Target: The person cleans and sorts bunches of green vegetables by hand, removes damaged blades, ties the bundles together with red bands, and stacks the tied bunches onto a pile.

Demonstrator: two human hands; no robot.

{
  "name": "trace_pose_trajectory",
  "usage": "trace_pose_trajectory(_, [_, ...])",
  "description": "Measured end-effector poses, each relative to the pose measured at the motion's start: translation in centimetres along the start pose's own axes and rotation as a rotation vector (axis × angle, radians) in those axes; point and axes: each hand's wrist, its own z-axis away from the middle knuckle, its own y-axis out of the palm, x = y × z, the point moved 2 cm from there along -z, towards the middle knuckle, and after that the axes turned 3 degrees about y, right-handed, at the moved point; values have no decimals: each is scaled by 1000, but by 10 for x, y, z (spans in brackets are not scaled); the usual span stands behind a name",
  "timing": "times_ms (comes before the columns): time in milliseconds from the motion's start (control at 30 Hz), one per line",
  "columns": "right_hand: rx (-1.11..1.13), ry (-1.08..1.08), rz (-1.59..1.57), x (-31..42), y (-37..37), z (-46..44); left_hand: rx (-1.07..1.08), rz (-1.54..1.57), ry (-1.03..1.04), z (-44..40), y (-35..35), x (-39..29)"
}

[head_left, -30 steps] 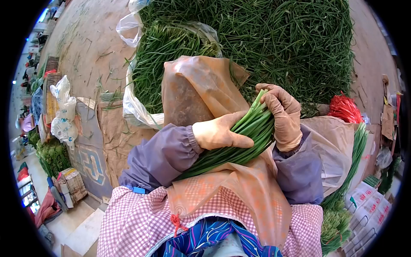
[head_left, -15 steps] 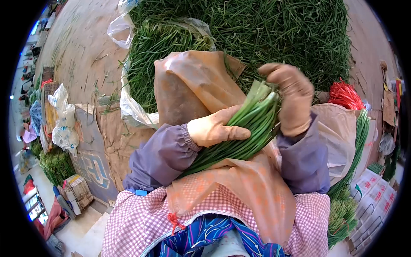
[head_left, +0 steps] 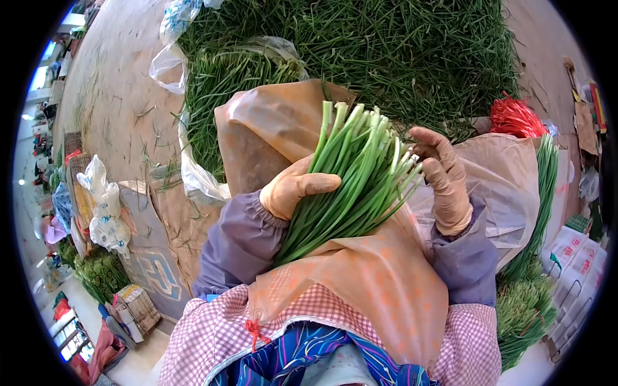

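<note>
My gloved left hand holds a thick bunch of green chives, thumb across the front and fingers hidden behind. The stalks' pale ends are fanned out at the top, and the leaves run down toward my lap. Just right of the pale ends is my gloved right hand, its fingers curved and apart with nothing seen between them. An orange-brown translucent plastic sheet covers my lap beneath the bunch.
A large heap of loose chives lies ahead, beside a white plastic bag of more chives. Red ties lie at right, above a long bunch of greens. Clear bags hang at left.
The bunch has fanned wider, its pale ends now spread and more upright. My right hand has moved down and its fingers have parted. The view has shifted slightly.
</note>
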Motion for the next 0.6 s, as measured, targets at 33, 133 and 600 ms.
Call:
trace_pose_trajectory(33, [-17,6,33,-1,2,2,13,38,2,1,-3,2])
trace_pose_trajectory(133, [-40,62,162,2,3,5,8,146,34,2,-19,14])
trace_pose_trajectory(600, [151,125,-797,-6,72,-14,127,-103,131,-3,-6,6])
